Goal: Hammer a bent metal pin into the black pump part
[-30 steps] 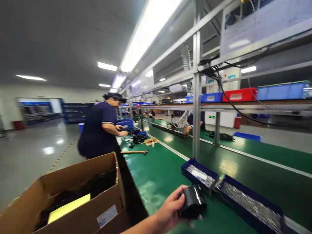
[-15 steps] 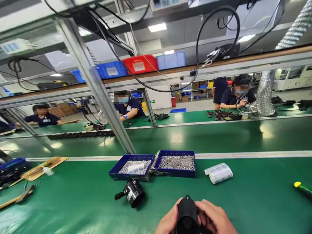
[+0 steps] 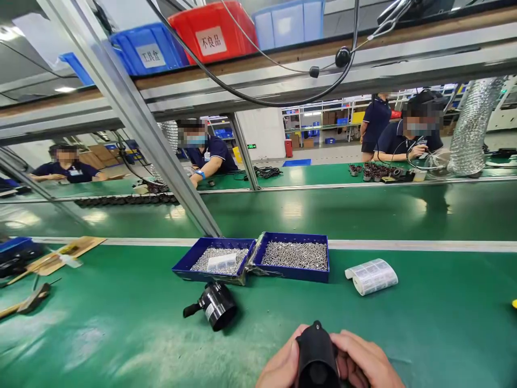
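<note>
Between my two hands at the bottom of the view is a black cylindrical housing (image 3: 318, 345), its round hollow end facing me and a small screw lug on top. My left hand (image 3: 280, 362) grips its left side, and the fingers of my right hand (image 3: 363, 358) are closed on its right side. The lower part of the housing is cut off by the frame edge. Ahead and to the left, a glossy black cylindrical part (image 3: 218, 307) with a side handle and a white label lies on the green bench (image 3: 133, 323).
Two blue trays (image 3: 297, 276) of small metal screws stand at the bench's back, near a sheet of labels (image 3: 374, 276), curled. A hammer (image 3: 36, 298) lies far left. A slanting metal post (image 3: 137, 129) rises behind. Co-workers (image 3: 208, 156) sit across the line. Bins (image 3: 214, 29) rest on the shelf overhead.
The view has tilted downward, so the shelf and bins appear larger and the far bench sits higher. Both hands still hold the black housing, nearly unmoved.
</note>
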A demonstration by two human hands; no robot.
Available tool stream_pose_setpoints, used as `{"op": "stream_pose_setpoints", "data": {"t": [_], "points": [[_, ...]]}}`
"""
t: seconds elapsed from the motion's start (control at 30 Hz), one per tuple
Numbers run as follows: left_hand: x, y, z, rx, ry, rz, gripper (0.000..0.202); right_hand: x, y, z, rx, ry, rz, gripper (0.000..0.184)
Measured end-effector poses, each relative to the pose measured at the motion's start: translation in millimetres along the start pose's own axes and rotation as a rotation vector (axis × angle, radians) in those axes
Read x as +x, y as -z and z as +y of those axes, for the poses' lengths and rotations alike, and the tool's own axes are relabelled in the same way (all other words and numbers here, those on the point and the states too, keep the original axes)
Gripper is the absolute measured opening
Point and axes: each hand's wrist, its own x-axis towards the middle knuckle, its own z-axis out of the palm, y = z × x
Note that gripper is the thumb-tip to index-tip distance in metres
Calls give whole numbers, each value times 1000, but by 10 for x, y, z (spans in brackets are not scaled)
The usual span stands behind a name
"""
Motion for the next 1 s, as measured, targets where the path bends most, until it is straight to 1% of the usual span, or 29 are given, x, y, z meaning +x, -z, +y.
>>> {"op": "stream_pose_setpoints", "data": {"t": [0.1,0.23,0.33,0.47,0.63,0.8,0.93,1.0], "points": [[8,3,-10,22,7,17,69,-1,-4,-9,-26,-13,14,69],[-14,-5,-10,-7,39,27,71,12,-6,-36,-22,-2,25,68],[-15,-33,20,-5,36,0,69,20,-13,-54,-16,10,19,68],[9,-52,57,12,12,-61,68,13,-14,-60,-68,40,8,68],[19,-31,69,50,-3,-77,66,10,4,-71,-112,41,-8,67],[26,-90,127,39,-17,-132,65,23,28,-106,-128,53,-35,69],[13,-139,166,-15,-13,-139,61,13,55,-84,-148,43,-65,68],[3,-144,170,-42,-5,-127,59,8,68,-63,-145,37,-76,70]]}}
